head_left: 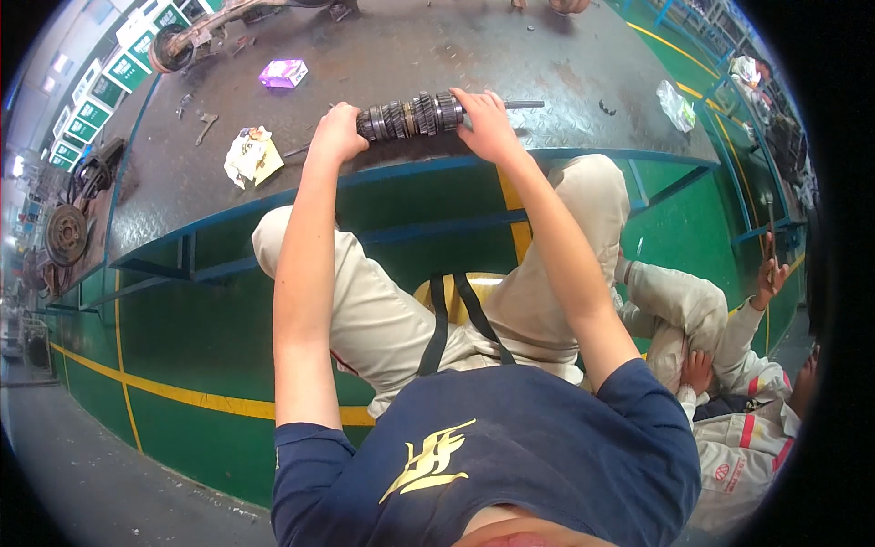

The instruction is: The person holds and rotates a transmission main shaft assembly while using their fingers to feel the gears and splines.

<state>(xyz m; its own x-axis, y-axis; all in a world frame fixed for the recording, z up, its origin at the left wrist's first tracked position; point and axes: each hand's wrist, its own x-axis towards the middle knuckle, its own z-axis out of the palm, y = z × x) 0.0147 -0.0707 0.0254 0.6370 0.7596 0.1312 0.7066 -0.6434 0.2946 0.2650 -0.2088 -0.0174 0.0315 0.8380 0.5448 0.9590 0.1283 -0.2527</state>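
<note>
A dark metal gear shaft (410,117) with several toothed gears lies lengthwise near the front edge of the metal workbench (383,55). Its thin bare ends stick out past both my hands. My left hand (340,133) is closed round the left end of the gear stack. At the right end, my right hand (486,122) grips the last gear, with thumb toward me and fingers over the far side. The undersides of the gears and some of my fingertips are hidden.
Left of my hands lie a crumpled paper wrapper (251,157) and a small metal part (206,128). Farther back stand a purple box (283,73) and a rusty axle (210,32). A plastic bag (675,106) lies at the right. Another person (729,392) sits at my right.
</note>
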